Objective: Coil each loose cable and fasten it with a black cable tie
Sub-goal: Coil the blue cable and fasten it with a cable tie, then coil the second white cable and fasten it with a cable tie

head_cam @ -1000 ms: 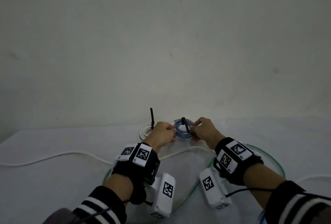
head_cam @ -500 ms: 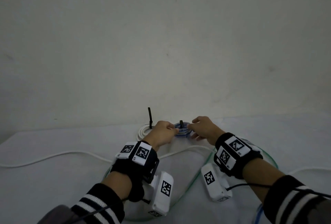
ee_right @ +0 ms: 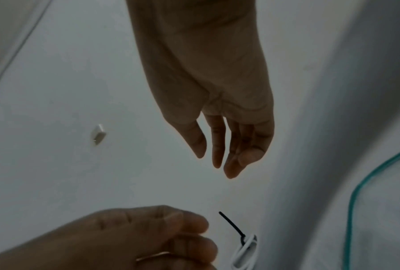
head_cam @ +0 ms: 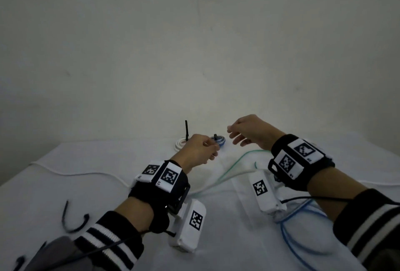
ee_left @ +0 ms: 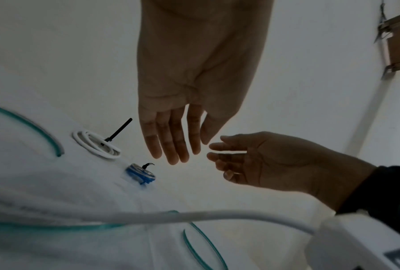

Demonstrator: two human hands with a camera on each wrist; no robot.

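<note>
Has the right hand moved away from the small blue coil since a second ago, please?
Yes. The right hand has lifted up and rightward off the blue coil, which lies on the table.

Matt white cloth [head_cam: 65, 188], probably fabric; smooth glossy white coiled cable [ee_left: 95, 144].

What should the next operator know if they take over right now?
Left hand and right hand: both open, holding nothing, above the table.
Done: white cable coil and blue cable coil, each fastened with a black tie, lie side by side at the table's far edge.
Left: loose green cable, loose white cable and loose blue cable.
Spare black cable ties lie near left.
</note>
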